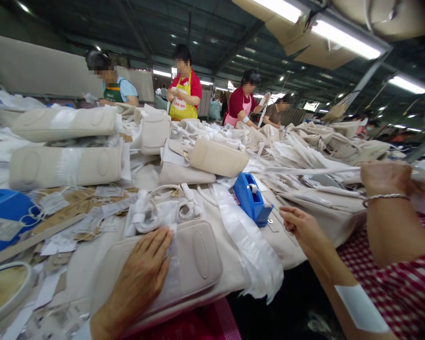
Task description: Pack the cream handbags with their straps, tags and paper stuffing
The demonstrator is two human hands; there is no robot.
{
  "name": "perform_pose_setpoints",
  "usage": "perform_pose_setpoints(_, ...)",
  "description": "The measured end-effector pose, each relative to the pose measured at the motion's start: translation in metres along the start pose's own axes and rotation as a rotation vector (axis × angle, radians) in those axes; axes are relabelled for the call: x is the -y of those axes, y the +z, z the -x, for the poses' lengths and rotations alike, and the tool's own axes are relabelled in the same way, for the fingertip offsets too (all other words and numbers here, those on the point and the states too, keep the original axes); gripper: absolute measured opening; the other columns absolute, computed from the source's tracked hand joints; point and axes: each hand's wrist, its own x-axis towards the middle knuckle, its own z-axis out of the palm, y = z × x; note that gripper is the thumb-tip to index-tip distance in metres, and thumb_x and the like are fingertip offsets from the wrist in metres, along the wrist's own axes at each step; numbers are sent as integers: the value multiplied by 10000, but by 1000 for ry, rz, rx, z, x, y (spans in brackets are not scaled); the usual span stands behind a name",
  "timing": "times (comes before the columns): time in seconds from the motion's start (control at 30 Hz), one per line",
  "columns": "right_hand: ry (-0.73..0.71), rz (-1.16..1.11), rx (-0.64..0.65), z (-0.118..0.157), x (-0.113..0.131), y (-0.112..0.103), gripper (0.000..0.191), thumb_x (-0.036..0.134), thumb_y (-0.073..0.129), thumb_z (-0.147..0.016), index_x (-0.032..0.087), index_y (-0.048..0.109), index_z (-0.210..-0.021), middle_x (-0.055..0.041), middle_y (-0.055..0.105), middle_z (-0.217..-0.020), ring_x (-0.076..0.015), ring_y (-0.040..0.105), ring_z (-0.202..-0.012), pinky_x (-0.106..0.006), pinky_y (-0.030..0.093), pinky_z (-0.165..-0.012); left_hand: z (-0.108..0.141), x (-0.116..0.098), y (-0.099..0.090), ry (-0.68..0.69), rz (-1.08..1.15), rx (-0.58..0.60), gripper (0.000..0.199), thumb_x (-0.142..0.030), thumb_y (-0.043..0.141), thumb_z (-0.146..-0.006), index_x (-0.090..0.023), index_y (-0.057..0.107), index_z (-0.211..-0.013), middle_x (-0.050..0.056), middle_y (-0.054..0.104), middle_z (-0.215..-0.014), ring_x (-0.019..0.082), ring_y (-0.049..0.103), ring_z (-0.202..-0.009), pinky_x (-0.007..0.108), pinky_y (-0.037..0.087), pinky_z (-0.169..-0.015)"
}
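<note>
A beige bag (pixel 200 250) is laid on its side at the near edge of the table (pixel 81 267), and the left hand (pixel 143 274) is spread over it, palm down, with the fingers close together and nothing clasped. The bag is crossed by a band of clear film, partly covered by the hand; behind it, wrapped straps (pixel 156 212) are coiled.

The right hand (pixel 299 224) is held over the pale goods to the right, just beside the blue tape dispenser (pixel 250 198), with its fingers bent and its thumb close to them. Whether the fingertips meet, or whether anything is held between them, cannot be told. The forearm is marked by a white patch (pixel 361 307). Between the bag and the right hand, thin white plastic sleeves (pixel 250 241) are draped over the table edge.

To the left, tags (pixel 87 215) are scattered beside a blue object (pixel 7 217) and a round container (pixel 3 288). Two banded bags (pixel 63 165) are stacked behind them, and more bags are heaped across the table. At the far right, a pale strip is gripped by a co-worker's braceleted hand (pixel 386 174). Other people (pixel 184 92) are seen behind the heap.
</note>
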Motion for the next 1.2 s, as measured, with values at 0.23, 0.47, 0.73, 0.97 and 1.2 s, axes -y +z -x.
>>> perform_pose_setpoints(0.23,-2,208,-49,-2,-47,7,460,566,696,-582,143,718,-763,-1,555,-561,-123,444,-494,-265,304,-480,0,-1,-4,-32,52,16,455,-194,472,-911,-62,522,-1344,173,559,-1355,303,496,-1242,448,408,-1042)
perform_pose_setpoints(0.47,-211,745,-131,7,-15,-18,136,350,663,-621,224,706,-593,-56,605,-572,-235,520,-603,-359,320,-611,1,-7,-11,-119,128,80,470,-159,476,-888,-68,523,-1347,176,559,-1362,305,494,-1260,463,412,-1067)
perform_pose_setpoints(0.73,-1136,1361,732,65,119,118,229,158,601,-825,231,663,-617,-29,667,-686,-232,569,-778,-359,332,-747,1,-12,-21,-215,233,212,503,-195,499,-904,-104,459,-1398,161,489,-1439,297,430,-1338,476,346,-1148)
perform_pose_setpoints(0.97,-1165,1239,1464,63,128,269,139,157,689,-766,242,785,-820,14,755,-775,-144,623,-757,-273,344,-742,2,-11,-23,-232,294,177,481,-178,513,-886,-136,470,-1363,154,500,-1395,300,449,-1299,501,373,-1130)
perform_pose_setpoints(1.2,-1201,1316,1368,45,109,307,198,90,636,-730,206,790,-774,-10,755,-727,-132,603,-667,-312,309,-785,4,-10,-22,-254,274,159,493,-181,517,-888,-129,455,-1374,204,392,-1475,344,413,-1337,535,390,-1102)
